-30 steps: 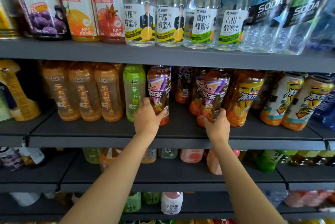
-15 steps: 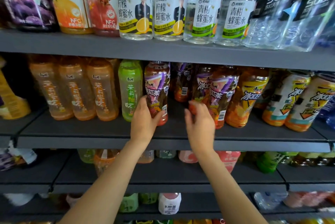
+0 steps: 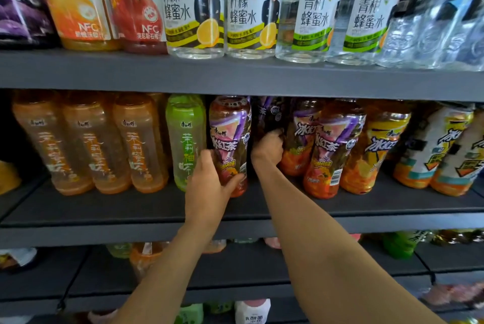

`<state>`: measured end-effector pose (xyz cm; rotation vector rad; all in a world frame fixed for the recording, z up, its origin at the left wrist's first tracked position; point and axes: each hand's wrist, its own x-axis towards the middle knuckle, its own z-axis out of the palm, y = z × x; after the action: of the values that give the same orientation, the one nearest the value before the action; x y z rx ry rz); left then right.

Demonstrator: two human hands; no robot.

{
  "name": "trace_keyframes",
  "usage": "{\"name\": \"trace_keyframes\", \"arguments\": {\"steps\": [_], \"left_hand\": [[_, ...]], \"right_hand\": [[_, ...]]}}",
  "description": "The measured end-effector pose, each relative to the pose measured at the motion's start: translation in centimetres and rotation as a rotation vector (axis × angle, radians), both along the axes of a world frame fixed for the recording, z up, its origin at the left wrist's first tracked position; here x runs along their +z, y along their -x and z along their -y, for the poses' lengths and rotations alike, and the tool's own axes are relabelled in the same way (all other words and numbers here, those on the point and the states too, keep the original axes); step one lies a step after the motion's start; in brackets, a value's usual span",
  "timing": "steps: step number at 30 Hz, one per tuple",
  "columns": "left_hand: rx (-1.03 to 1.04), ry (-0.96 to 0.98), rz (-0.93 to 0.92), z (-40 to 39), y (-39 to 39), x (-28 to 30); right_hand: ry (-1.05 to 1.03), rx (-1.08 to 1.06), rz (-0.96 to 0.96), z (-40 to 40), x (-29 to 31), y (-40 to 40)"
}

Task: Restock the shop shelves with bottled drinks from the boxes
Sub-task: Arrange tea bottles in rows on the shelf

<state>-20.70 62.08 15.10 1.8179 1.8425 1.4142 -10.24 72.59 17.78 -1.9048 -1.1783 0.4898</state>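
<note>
Two hands: both reach onto the middle shelf (image 3: 131, 208).
Left hand (image 3: 209, 187): wraps the lower part of an upright purple-label iced tea bottle (image 3: 230, 137) at the shelf front.
Right hand (image 3: 267, 149): further in, fingers curled round a rear purple-label bottle (image 3: 269, 116).
Beyond, right: a front purple-label bottle (image 3: 332, 150).
Left: a green tea bottle (image 3: 184, 137).

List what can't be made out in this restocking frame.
- Right hand, head view: its fingers reach behind the front row of purple-label tea bottles; whether they hold anything is hidden.
- Caps of the middle-shelf bottles: hidden by the upper shelf.
- Top-shelf bottles: cut off by the frame's top edge.
- Supply boxes: not in view.
- Lowest shelves: blurred.
</note>
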Motion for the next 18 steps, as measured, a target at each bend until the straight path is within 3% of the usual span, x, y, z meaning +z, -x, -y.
{"name": "trace_keyframes", "arguments": {"steps": [6, 10, 13, 18], "left_hand": [[-0.02, -0.053, -0.029, 0.3, 0.1, -0.2], [-0.024, -0.067, -0.043, 0.3, 0.0, -0.1], [-0.033, -0.072, -0.037, 0.3, 0.0, -0.2], [-0.024, -0.06, -0.032, 0.3, -0.1, -0.1]], "right_hand": [[-0.038, 0.08, 0.054, 1.6, -0.8, -0.3], [-0.154, 0.216, -0.061, 3.4, -2.0, -2.0], [-0.115, 0.301, -0.053, 3.9, -1.7, -3.1], [-0.118, 0.278, -0.026, 4.0, -1.3, -2.5]]}}
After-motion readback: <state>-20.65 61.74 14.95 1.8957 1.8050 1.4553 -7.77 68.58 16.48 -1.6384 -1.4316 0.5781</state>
